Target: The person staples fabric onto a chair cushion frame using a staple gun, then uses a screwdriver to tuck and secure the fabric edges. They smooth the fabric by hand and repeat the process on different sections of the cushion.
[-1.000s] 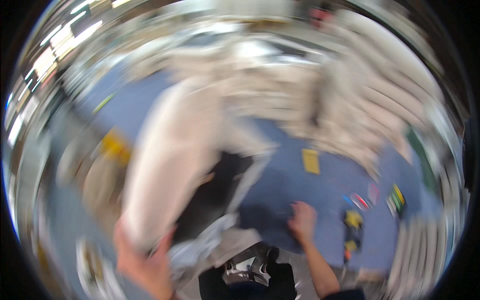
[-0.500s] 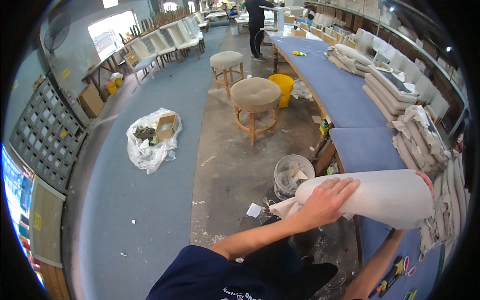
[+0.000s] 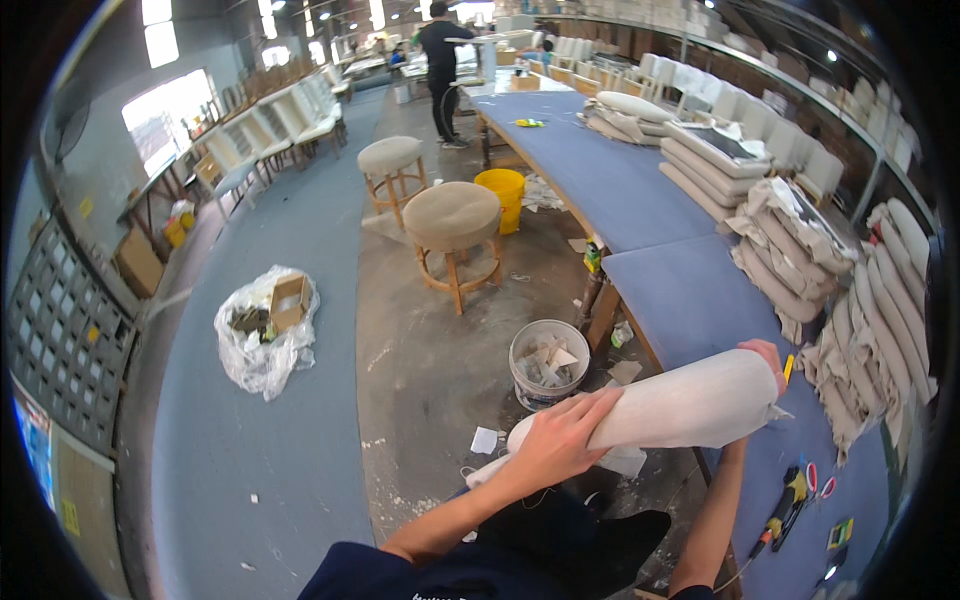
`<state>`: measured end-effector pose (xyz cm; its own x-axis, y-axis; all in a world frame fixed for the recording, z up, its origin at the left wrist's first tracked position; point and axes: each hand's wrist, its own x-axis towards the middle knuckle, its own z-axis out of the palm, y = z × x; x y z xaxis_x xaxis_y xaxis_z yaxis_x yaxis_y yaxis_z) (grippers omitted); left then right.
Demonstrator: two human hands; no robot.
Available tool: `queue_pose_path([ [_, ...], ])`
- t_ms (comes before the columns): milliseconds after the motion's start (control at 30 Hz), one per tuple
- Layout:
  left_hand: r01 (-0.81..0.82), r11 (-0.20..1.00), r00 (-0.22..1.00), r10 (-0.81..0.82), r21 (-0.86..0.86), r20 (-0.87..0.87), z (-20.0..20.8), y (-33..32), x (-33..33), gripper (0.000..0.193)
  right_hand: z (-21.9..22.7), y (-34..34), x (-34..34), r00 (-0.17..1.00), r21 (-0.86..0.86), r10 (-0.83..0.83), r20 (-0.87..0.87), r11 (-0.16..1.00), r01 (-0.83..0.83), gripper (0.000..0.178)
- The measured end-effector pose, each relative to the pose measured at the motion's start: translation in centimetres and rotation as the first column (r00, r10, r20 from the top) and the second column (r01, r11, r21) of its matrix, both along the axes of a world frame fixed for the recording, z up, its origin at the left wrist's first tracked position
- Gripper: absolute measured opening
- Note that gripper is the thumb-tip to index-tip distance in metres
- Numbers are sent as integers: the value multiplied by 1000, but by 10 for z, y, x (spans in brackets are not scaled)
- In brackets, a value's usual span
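Note:
Between my hands is a beige fabric-covered pad (image 3: 680, 400), tilted over the near edge of the blue-topped worktable (image 3: 690, 310). It looks like an upholstered cushion, and loose fabric hangs from its left end. My left hand (image 3: 570, 430) presses on top of that end, its thumb side along the cloth. At the far right end, my right hand (image 3: 764, 364) curls its fingers over the edge; its palm is hidden behind the pad. Scissors with red handles (image 3: 820, 484) and a yellow-and-black tool (image 3: 785, 510) lie on the table near my right forearm.
Stacks of similar beige pads (image 3: 800, 240) line the table's right side. A white bucket of scraps (image 3: 548, 362), a yellow bucket (image 3: 502, 198) and round stools (image 3: 453, 220) stand on the floor at left. Farther off, a person in black (image 3: 442, 70) stands beside the table.
The view has swung to the right and up. The pad has tipped to show its side more narrowly, and both hands still grip it.

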<state>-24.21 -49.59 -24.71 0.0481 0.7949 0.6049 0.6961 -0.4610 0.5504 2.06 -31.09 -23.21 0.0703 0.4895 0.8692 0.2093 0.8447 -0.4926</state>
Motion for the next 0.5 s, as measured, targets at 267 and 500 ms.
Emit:
queue_pose_path([
  [267,-7,985,997,-5,-172,-71,4,-38,-18,84,-21,-42,-19,988,-118,3,-155,993,-21,68],
  [500,63,977,996,-75,-205,-51,46,12,0,83,-16,-29,-24,997,-193,-69,-30,979,62,75],
])
